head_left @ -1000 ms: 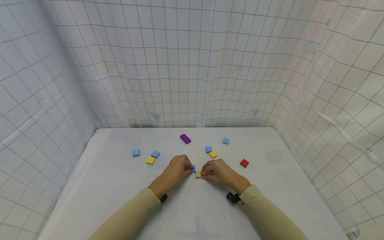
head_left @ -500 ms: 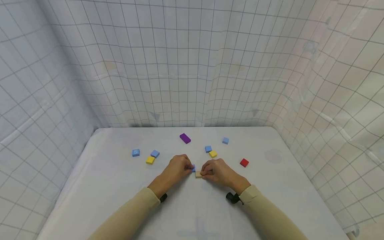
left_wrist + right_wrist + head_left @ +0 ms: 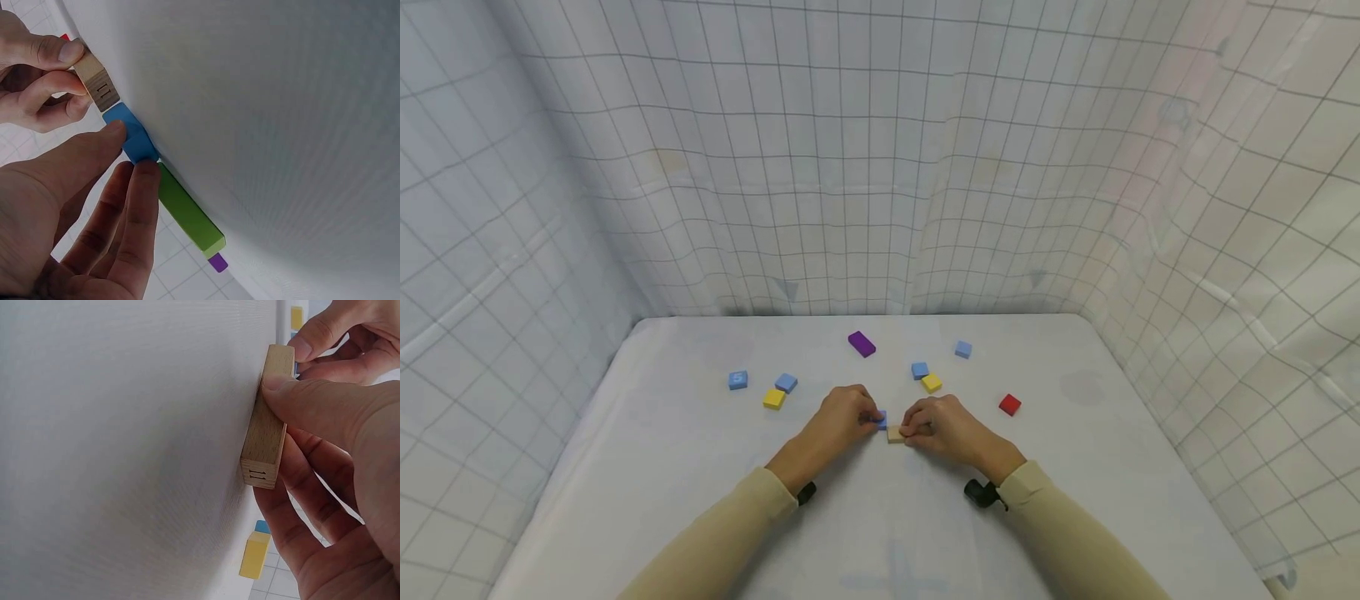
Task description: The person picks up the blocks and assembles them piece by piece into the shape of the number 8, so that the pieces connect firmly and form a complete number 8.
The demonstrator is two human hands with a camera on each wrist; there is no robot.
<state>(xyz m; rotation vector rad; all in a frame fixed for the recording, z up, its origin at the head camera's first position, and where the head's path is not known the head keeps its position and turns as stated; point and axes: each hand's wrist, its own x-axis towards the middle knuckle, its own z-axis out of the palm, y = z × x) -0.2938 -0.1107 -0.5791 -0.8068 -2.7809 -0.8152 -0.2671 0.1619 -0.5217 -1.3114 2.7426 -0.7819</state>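
At the middle of the table, my left hand [image 3: 842,412] pinches a small blue block [image 3: 131,134] between thumb and fingers. Right beside it, my right hand [image 3: 943,425] holds a plain wooden block [image 3: 269,428], thumb on one long face and fingers on the other side. Two dark strokes mark the wooden block's end. In the left wrist view the near ends of the two blocks almost meet. A long green block [image 3: 190,209] lies in line past the blue one, by my left fingertips; my left hand hides it in the head view.
Farther back lie a purple block [image 3: 862,343], a blue-and-yellow pair [image 3: 931,382], and a lone blue block [image 3: 963,349]. A red block [image 3: 1010,405] is to the right. Leftward are a blue block marked 5 [image 3: 738,380] and a yellow block [image 3: 774,398]. Gridded curtains [image 3: 820,167] enclose the table.
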